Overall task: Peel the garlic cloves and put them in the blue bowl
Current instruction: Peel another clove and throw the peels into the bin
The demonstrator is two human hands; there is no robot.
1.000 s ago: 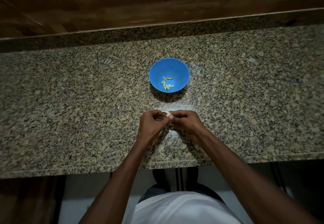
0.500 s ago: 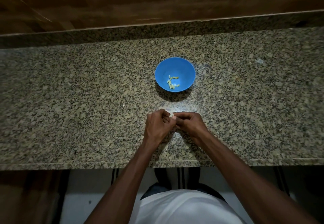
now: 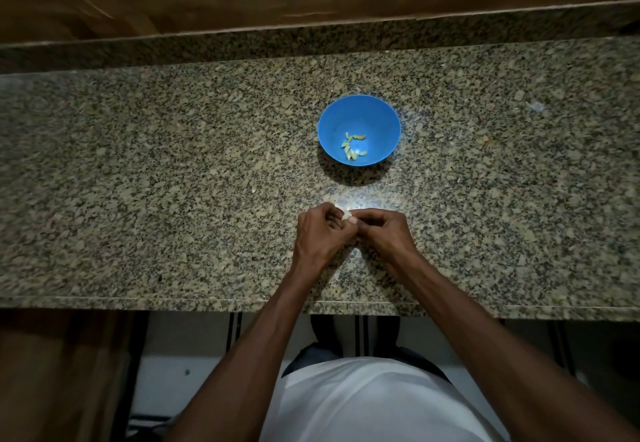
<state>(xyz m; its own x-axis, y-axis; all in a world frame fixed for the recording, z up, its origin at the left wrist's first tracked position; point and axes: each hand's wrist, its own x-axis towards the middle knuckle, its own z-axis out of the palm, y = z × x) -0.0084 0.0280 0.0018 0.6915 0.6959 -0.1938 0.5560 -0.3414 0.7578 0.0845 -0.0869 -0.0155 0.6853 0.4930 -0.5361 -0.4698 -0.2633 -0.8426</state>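
Near the desk's [image 3: 173, 199] front edge, left hand [image 3: 320, 234] and right hand [image 3: 382, 230] together pinching a garlic clove [image 3: 345, 214], blue bowl [image 3: 381, 119] with peeled cloves [image 3: 353, 147] just beyond, bare granite on both sides.

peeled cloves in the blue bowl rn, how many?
About 5, hard to separate. All lie in the blue bowl bottom: two at the upper part of the cluster, three bunched lower. Overlap may hide more. Another clove sits pinched between both hands.
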